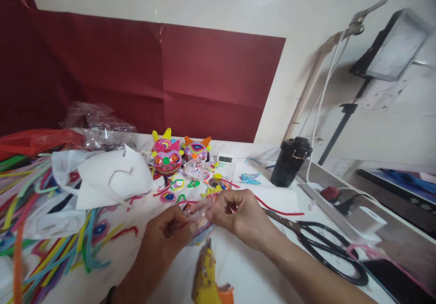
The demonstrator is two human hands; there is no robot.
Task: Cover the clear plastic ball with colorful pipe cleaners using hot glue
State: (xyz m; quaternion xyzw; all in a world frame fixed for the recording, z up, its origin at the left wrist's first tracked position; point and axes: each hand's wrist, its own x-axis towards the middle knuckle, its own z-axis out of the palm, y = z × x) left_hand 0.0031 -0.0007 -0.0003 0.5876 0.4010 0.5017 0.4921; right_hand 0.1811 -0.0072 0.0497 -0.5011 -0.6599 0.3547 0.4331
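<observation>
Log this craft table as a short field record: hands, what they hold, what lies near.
left hand: pinches a clear ball with a red strand
right hand: grips the same ball from the other side
below hands: yellow glue gun
right of hands: black scissors
behind: decorated balls
left: pipe cleaners

Two bare forearms and hands at a craft table, seen from the wearer's own head camera.

Both the left hand [168, 231] and the right hand [238, 215] are uncovered, with no gloves, and no rings can be made out on the fingers [218, 208], though motion blur softens the fingertips. Back from the fingers, the right forearm runs bare to the lower frame edge, no sleeve in sight. Well behind the left fingers, at the lower frame edge, a narrow dark band [109, 294] crosses the forearm, possibly a bracelet or strap; the view is too cropped to tell.
</observation>
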